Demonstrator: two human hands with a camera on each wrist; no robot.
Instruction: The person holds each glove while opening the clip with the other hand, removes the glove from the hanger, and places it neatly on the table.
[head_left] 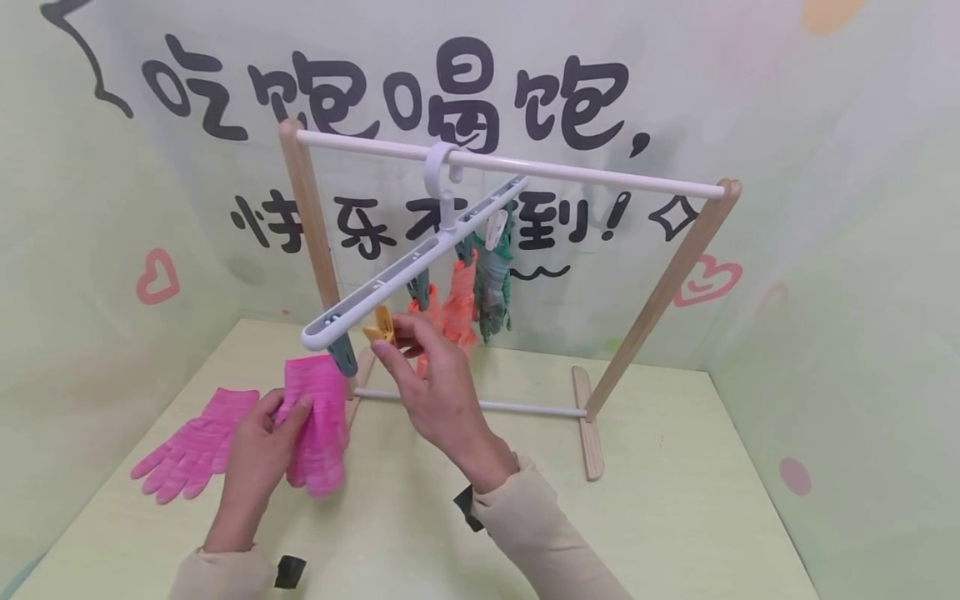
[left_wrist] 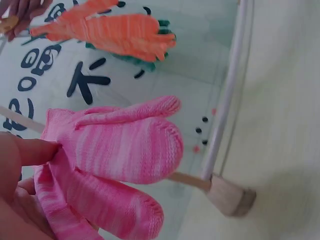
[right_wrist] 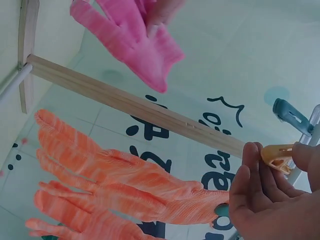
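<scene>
My left hand (head_left: 258, 446) pinches a pink knitted glove (head_left: 315, 417) near its cuff, below the hanger's near end. Another pink glove (head_left: 198, 446) lies flat on the table to the left. Between thumb and fingers my right hand (head_left: 442, 387) holds a yellow clothespin (right_wrist: 277, 157) under the hanger bar. The pale hanger (head_left: 390, 279) hooks over the rack's top rod. Orange gloves (left_wrist: 110, 32) and green gloves (head_left: 495, 283) hang from its clips farther back. A blue-grey clip (head_left: 342, 354) at the near end holds nothing.
The wooden rack's left post (head_left: 311, 217) and right post (head_left: 663, 300) stand on the pale table (head_left: 675, 500). A white lower rod (head_left: 525, 408) joins them near the tabletop. Behind is a wall with large dark lettering (head_left: 465, 92).
</scene>
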